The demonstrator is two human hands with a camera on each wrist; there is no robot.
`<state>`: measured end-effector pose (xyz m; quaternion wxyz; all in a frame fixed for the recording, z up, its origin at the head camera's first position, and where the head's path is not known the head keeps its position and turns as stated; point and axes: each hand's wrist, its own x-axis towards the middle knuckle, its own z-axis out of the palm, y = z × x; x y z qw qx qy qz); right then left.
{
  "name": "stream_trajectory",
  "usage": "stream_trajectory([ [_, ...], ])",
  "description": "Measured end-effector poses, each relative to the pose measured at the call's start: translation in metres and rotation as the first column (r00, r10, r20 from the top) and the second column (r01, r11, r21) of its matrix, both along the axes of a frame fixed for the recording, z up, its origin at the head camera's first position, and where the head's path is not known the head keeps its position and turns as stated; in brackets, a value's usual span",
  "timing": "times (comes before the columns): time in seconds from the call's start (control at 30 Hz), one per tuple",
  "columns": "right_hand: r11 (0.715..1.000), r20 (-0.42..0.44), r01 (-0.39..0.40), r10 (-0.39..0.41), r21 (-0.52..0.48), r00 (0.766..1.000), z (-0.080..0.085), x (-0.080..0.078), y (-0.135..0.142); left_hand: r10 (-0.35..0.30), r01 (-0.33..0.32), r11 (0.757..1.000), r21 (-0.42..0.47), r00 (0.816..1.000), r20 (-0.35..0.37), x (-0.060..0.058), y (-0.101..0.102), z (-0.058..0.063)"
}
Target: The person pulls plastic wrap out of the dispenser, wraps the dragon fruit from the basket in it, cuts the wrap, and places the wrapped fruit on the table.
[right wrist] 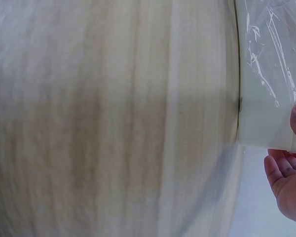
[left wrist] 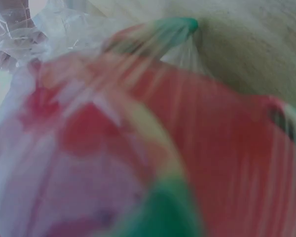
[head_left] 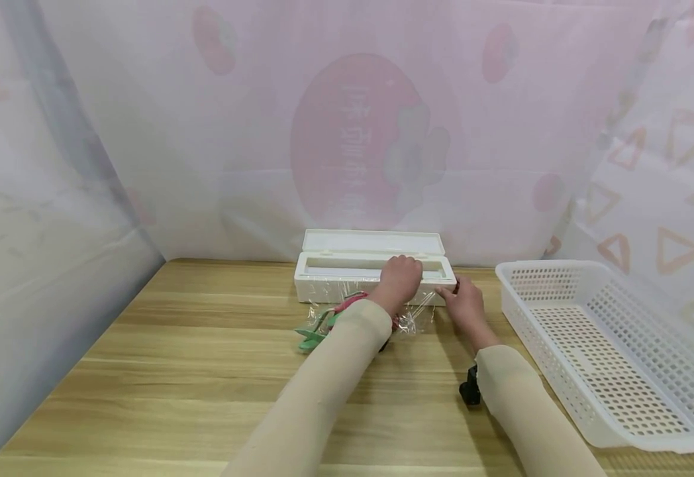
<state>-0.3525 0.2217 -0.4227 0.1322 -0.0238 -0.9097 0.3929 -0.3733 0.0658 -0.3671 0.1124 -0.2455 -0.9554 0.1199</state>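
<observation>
A long white cling film dispenser box [head_left: 314, 289] stands at the back of the table with its lid [head_left: 377, 240] raised. Clear cling film [head_left: 421, 317] hangs creased from its front edge. My left hand [head_left: 402, 281] has its fingers curled over that front edge, where it pinches the film; the exact hold is hidden under the knuckles. With my right hand [head_left: 467, 305] I grip the box's right end, thumb in front and fingers round the corner. Below my left wrist lies a red and green thing [left wrist: 227, 143] under film, blurred in the left wrist view and partly hidden by my sleeve.
A white perforated plastic basket [head_left: 588, 404] stands on the right side of the wooden table [head_left: 204, 371], close to my right forearm. A pink patterned curtain [head_left: 251, 132] rises right behind the box.
</observation>
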Motion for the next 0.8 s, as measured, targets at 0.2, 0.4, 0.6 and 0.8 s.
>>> stream_trajectory([
  [0.2,1.000,-0.007,-0.006,0.006,0.001,1.000,0.000,0.000,-0.002,0.014,-0.014,1.000,0.004,1.000,0.004,-0.001,-0.009,-0.001],
  [0.4,1.000,0.014,0.001,-0.001,-0.004,1.000,-0.001,0.000,0.002,0.021,-0.021,1.000,0.015,1.000,0.010,-0.003,-0.019,-0.001],
  [0.6,1.000,0.034,-0.016,0.017,-0.021,0.999,-0.002,0.000,0.003,0.009,-0.009,1.000,0.000,0.999,0.037,-0.005,-0.025,-0.001],
  [0.8,1.000,0.033,-0.016,0.017,-0.019,0.999,0.000,-0.002,0.002,-0.009,0.008,1.000,0.006,1.000,0.014,-0.005,-0.030,0.002],
])
